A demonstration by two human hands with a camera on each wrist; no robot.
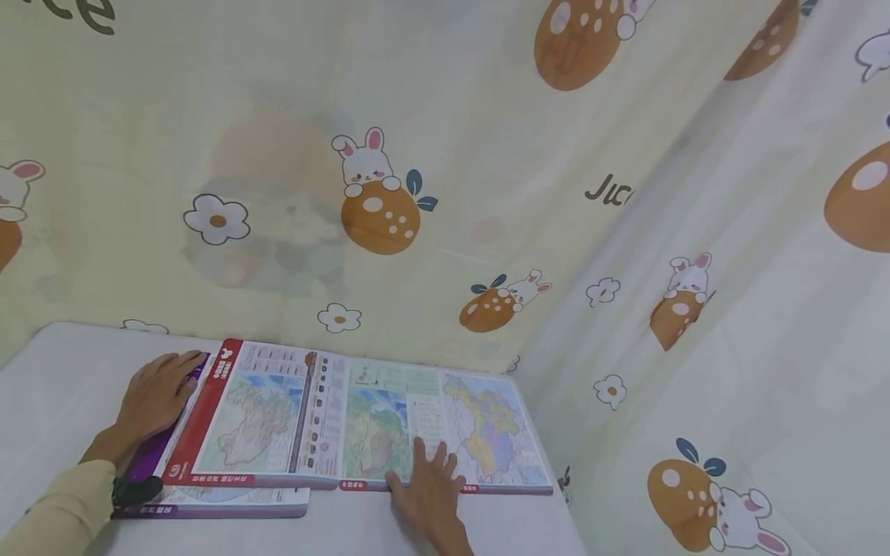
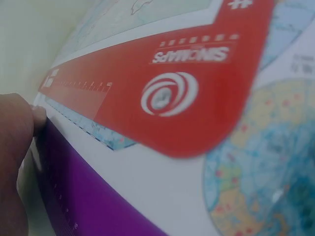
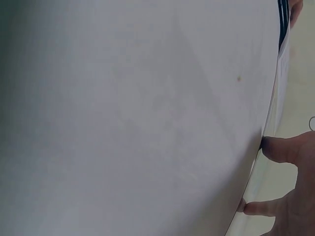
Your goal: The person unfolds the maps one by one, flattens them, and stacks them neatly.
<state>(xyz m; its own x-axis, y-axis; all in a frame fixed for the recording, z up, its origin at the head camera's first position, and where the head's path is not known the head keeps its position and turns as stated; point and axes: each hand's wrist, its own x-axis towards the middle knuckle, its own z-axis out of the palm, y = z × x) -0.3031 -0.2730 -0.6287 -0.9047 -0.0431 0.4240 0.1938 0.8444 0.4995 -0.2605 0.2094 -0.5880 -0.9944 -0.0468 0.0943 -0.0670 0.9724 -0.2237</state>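
Note:
A red-banded map sheet point(image 1: 253, 421) of several joined panels lies spread flat, with relief maps and a coloured map on it. Beneath its left part lies a purple-banded map sheet point(image 1: 208, 510), its lower edge and purple band point(image 2: 88, 191) showing. My left hand point(image 1: 156, 398) rests along that purple band at the left, fingers stretched toward the back, right beside the red band point(image 2: 172, 118). My right hand point(image 1: 434, 494) lies with spread fingers over the front edge between the middle and right panels. Its thumb point(image 3: 280, 149) is right at the sheet's edge in the right wrist view.
The sheets lie on a white tabletop point(image 1: 514, 529), near its back edge. A curtain point(image 1: 452, 154) printed with rabbits and flowers hangs behind it, and another curtain side point(image 1: 786, 371) runs along the right. A dark wrist device point(image 1: 137, 491) sits at my left cuff.

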